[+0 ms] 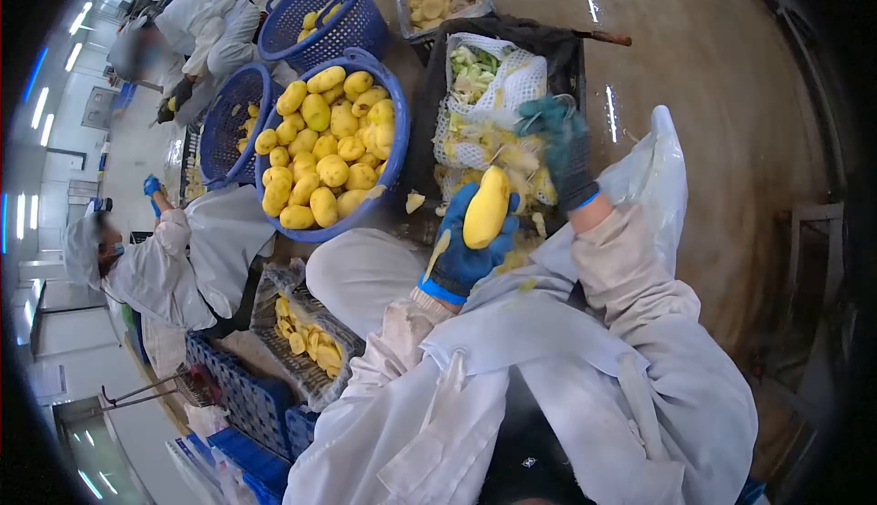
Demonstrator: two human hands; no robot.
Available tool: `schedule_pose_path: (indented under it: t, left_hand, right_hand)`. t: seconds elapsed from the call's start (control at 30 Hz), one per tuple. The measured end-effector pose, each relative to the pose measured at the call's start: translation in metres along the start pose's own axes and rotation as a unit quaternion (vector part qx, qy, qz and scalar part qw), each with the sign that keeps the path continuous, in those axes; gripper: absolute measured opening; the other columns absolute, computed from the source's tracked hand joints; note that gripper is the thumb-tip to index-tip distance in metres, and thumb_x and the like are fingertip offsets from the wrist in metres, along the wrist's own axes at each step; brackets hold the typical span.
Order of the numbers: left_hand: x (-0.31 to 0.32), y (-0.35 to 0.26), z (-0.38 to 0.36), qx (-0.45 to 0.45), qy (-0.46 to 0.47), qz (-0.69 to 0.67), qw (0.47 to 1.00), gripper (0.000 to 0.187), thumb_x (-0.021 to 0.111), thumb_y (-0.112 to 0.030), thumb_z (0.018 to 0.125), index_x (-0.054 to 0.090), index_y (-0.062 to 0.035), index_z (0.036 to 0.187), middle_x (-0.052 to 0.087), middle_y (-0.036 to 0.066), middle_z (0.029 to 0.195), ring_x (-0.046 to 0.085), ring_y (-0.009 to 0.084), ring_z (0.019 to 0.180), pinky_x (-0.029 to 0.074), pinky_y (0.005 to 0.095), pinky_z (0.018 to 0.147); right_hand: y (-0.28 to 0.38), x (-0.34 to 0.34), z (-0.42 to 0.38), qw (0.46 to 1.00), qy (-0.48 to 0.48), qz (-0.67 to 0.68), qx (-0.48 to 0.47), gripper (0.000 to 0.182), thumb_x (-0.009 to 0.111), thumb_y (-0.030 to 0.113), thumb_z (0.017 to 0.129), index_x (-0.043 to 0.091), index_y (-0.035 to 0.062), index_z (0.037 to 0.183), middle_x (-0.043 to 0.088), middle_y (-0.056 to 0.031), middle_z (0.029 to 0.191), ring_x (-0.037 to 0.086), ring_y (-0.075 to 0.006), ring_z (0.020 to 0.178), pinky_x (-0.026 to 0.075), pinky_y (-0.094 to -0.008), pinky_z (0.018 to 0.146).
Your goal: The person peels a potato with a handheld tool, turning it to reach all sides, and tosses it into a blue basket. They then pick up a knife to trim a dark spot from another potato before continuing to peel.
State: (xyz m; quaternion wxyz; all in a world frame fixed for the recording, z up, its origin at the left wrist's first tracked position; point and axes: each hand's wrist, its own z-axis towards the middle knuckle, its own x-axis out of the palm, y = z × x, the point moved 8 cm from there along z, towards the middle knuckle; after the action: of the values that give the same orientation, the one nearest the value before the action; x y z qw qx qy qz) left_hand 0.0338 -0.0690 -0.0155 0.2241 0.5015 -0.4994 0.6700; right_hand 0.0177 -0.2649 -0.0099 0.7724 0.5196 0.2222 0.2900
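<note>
My left hand (468, 254), in a dark glove with a blue cuff, is closed around a peeled yellow potato (487, 208) held upright. A strip of peel hangs beside its fingers. My right hand (559, 144), in a teal glove, is raised to the right of the potato and apart from it. It is smeared by motion; its fingers look curled, and a thin metallic edge shows by them, too blurred to name. Below both hands, a black crate (575, 57) holds white netting (521, 75), green scraps and peelings.
A blue basket (399, 162) full of peeled potatoes stands to the left. Two more blue baskets (365, 25) (215, 153) are behind it. A crate of cut yellow pieces (306, 336) sits at lower left. Two co-workers (206, 30) (169, 263) sit at left. The floor (713, 94) looks wet.
</note>
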Motion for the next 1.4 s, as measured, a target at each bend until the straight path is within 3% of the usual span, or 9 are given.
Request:
schedule_pose_path:
  t: [0.3, 0.43, 0.6, 0.73, 0.83, 0.97, 1.17, 1.3, 1.4]
  left_hand:
    - [0.016, -0.018, -0.005, 0.17, -0.034, 0.491, 0.854, 0.049, 0.047, -0.045, 0.09, 0.051, -0.0071, 0.121, 0.06, 0.011, 0.103, 0.06, 0.0224, 0.076, 0.049, 0.0273, 0.055]
    - [0.019, -0.019, 0.006, 0.138, -0.088, 0.391, 0.906, 0.049, 0.048, -0.046, 0.089, 0.051, -0.0076, 0.119, 0.061, 0.011, 0.1, 0.061, 0.0227, 0.079, 0.05, 0.0271, 0.054]
    - [-0.017, 0.031, 0.003, -0.189, -0.166, -0.088, 0.964, 0.051, 0.049, -0.048, 0.089, 0.05, -0.0075, 0.12, 0.061, 0.012, 0.1, 0.062, 0.0228, 0.086, 0.051, 0.0264, 0.056]
    - [-0.02, 0.018, 0.0, -0.155, -0.168, -0.023, 0.973, 0.045, 0.046, -0.043, 0.092, 0.049, -0.0085, 0.121, 0.061, 0.011, 0.103, 0.062, 0.0201, 0.086, 0.05, 0.0255, 0.058]
    - [-0.001, -0.009, 0.001, 0.063, -0.104, 0.438, 0.891, 0.057, 0.069, -0.021, 0.076, 0.043, -0.0026, 0.123, 0.058, 0.012, 0.103, 0.058, 0.0273, 0.09, 0.049, 0.0334, 0.073]
    - [0.004, -0.015, -0.002, 0.038, -0.138, 0.399, 0.906, 0.068, 0.076, -0.007, 0.066, 0.038, 0.0025, 0.122, 0.056, 0.015, 0.101, 0.057, 0.0288, 0.089, 0.047, 0.0346, 0.076]
    - [0.023, -0.023, -0.001, 0.197, 0.002, 0.775, 0.601, 0.053, 0.049, -0.038, 0.091, 0.043, -0.0006, 0.127, 0.057, 0.011, 0.116, 0.059, 0.0171, 0.087, 0.05, 0.0281, 0.064]
    - [-0.01, -0.02, 0.002, -0.034, -0.11, 0.356, 0.927, 0.067, 0.055, -0.039, 0.087, 0.033, -0.0002, 0.137, 0.054, 0.012, 0.118, 0.055, 0.0165, 0.095, 0.047, 0.0321, 0.081]
    - [0.018, -0.035, 0.01, 0.138, -0.055, 0.481, 0.864, 0.072, 0.057, -0.041, 0.085, 0.03, 0.002, 0.137, 0.053, 0.013, 0.119, 0.054, 0.0185, 0.101, 0.045, 0.0323, 0.086]
  right_hand:
    - [0.013, 0.035, -0.02, 0.964, 0.081, 0.215, 0.131, 0.041, 0.046, 0.039, 0.094, 0.059, -0.0003, 0.092, 0.063, -0.0075, 0.082, 0.06, -0.0159, 0.072, 0.049, -0.0308, 0.069]
    - [-0.031, -0.011, -0.004, 0.938, -0.09, 0.285, 0.178, 0.036, 0.047, 0.033, 0.094, 0.058, -0.0007, 0.095, 0.064, -0.0077, 0.083, 0.061, -0.0162, 0.075, 0.05, -0.0305, 0.067]
    - [0.018, 0.033, -0.024, 0.969, 0.087, 0.204, 0.109, 0.018, 0.054, 0.018, 0.089, 0.059, 0.0006, 0.092, 0.062, -0.0066, 0.083, 0.061, -0.0158, 0.074, 0.049, -0.0288, 0.068]
    - [0.006, 0.014, -0.002, 0.966, -0.008, 0.23, 0.116, 0.021, 0.047, 0.016, 0.093, 0.059, -0.0011, 0.09, 0.062, -0.0095, 0.082, 0.062, -0.018, 0.072, 0.049, -0.0305, 0.068]
    - [0.034, 0.05, -0.027, 0.947, 0.147, 0.251, 0.136, 0.024, 0.043, 0.015, 0.095, 0.061, 0.0014, 0.086, 0.064, -0.0097, 0.084, 0.062, -0.0179, 0.072, 0.051, -0.0332, 0.071]
    - [-0.034, -0.017, 0.003, 0.977, -0.092, 0.157, 0.113, 0.025, 0.039, 0.011, 0.094, 0.061, 0.0005, 0.09, 0.064, -0.0099, 0.084, 0.062, -0.0165, 0.072, 0.05, -0.0306, 0.07]
    - [-0.001, 0.005, -0.01, 0.999, 0.014, 0.019, 0.026, 0.024, 0.043, 0.017, 0.095, 0.061, 0.0008, 0.09, 0.063, -0.0075, 0.084, 0.059, -0.0139, 0.075, 0.048, -0.0264, 0.067]
    - [-0.016, -0.002, 0.002, 0.961, -0.055, 0.226, 0.147, 0.028, 0.041, 0.022, 0.096, 0.062, 0.0032, 0.089, 0.062, -0.0036, 0.081, 0.057, -0.0115, 0.073, 0.045, -0.024, 0.068]
    - [0.017, 0.025, -0.012, 0.941, 0.014, 0.272, 0.2, 0.028, 0.047, 0.026, 0.094, 0.061, 0.0036, 0.084, 0.059, -0.0002, 0.075, 0.05, -0.0073, 0.067, 0.041, -0.0206, 0.066]
